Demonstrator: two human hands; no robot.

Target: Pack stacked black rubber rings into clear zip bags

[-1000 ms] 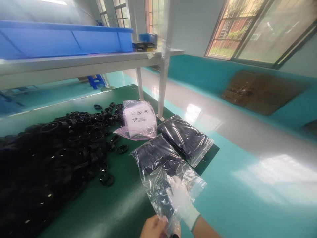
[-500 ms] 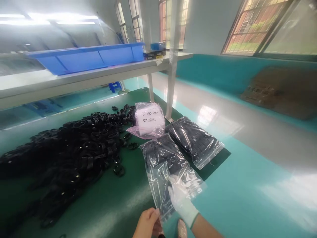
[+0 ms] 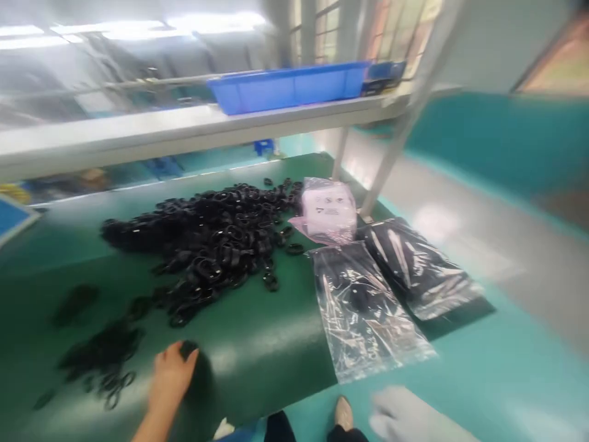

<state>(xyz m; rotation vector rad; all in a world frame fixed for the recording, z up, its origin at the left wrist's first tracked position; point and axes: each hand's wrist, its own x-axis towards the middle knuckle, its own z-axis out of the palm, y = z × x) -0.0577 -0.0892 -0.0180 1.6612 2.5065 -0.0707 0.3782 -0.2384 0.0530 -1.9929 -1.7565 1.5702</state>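
"Green table [image 3: 267,344] on my feed. What lies furthest left?"

"Loose black rings [image 3: 108,356], blurred, spread on the surface. Next, my left hand [image 3: 172,374] reaches up from the bottom edge, forearm slanting right, thumb apart from the fingers, a small dark piece [image 3: 188,348] between them."

"Is that grip clenched?"

"Can't tell; the blur hides how firmly they meet it."

"And beyond?"

"Up past the fingers, the big heap of black rings [image 3: 221,233], then a printed pink bag [image 3: 327,212] at its right end. Just below that, one clear bag [image 3: 363,307] lies flat, dark contents inside; a fuller bag [image 3: 418,264] sits to its right."

"Right hand [image 3: 405,417]?"

"White-gloved, low, out past the table edge, forearm slanting in from the lower right. Grip too smeared to tell."
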